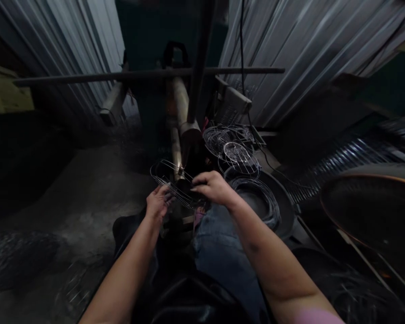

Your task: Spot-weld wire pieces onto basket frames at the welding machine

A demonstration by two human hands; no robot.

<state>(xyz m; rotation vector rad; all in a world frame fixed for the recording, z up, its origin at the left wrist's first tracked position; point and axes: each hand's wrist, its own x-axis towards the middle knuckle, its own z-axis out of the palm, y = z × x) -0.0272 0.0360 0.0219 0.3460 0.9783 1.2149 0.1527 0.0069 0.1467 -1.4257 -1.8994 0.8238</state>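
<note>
A round wire rack (178,194) of thin metal rods is held tilted in front of me, below the tip of a brass-coloured machine rod (177,155). My left hand (158,201) is closed on the rack's near left edge, its fingertips dark with grime. At the rack's right side is my right hand (213,186), fingers pinched together close to the wires. Whether it grips the rim or a separate thin wire is too dark to tell. Above the rod, a thicker metal cylinder (190,132) belongs to the same machine.
Right of the machine lie a heap of wire rings (227,137), a finished-looking round wire grid (238,153) and a dark basin (286,216) holding coiled wire rings (266,198). A long bar (97,77) crosses ahead. A large round pan (374,211) stands far right.
</note>
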